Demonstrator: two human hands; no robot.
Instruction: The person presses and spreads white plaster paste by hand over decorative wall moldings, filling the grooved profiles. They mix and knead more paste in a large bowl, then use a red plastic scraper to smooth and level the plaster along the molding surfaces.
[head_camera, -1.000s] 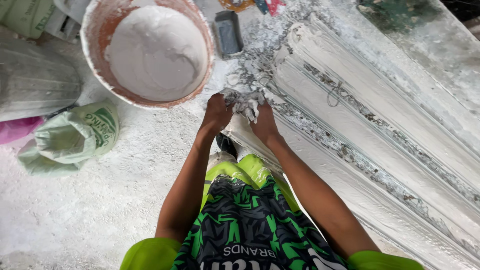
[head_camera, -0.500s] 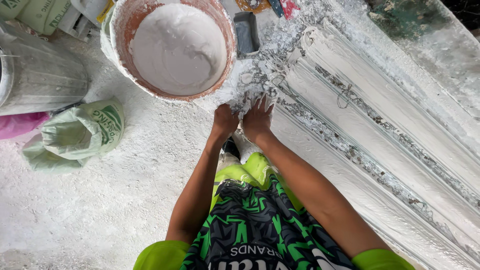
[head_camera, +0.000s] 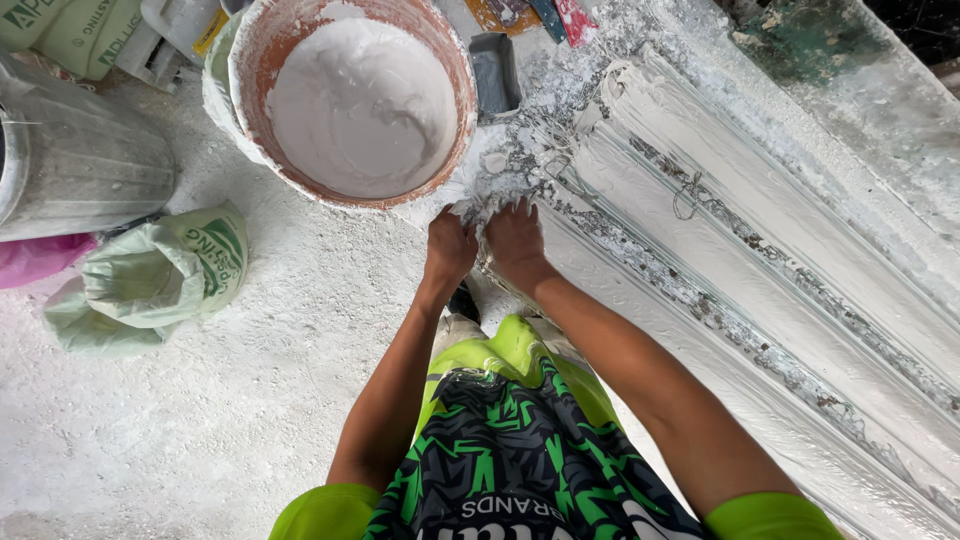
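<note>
Left hand (head_camera: 450, 243) and right hand (head_camera: 513, 237) side by side, pressing wet fibre clump (head_camera: 497, 170) just below plaster bucket (head_camera: 258, 60), long white moulding (head_camera: 760, 270) running right of the bucket

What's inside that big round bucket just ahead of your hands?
The bucket holds smooth white wet plaster, filling most of it, with bare reddish inner wall showing above. No tool shows at the surface; whatever lies beneath the plaster is covered.

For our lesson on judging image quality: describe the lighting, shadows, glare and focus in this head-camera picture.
Head view: soft, even daylight, no hard shadows; the left hand and right hand are sharp; the wet plaster in the bucket is bright, its detail nearly washed out; the long white moulding stays in focus; slight wide-angle bending towards the edges.
</note>
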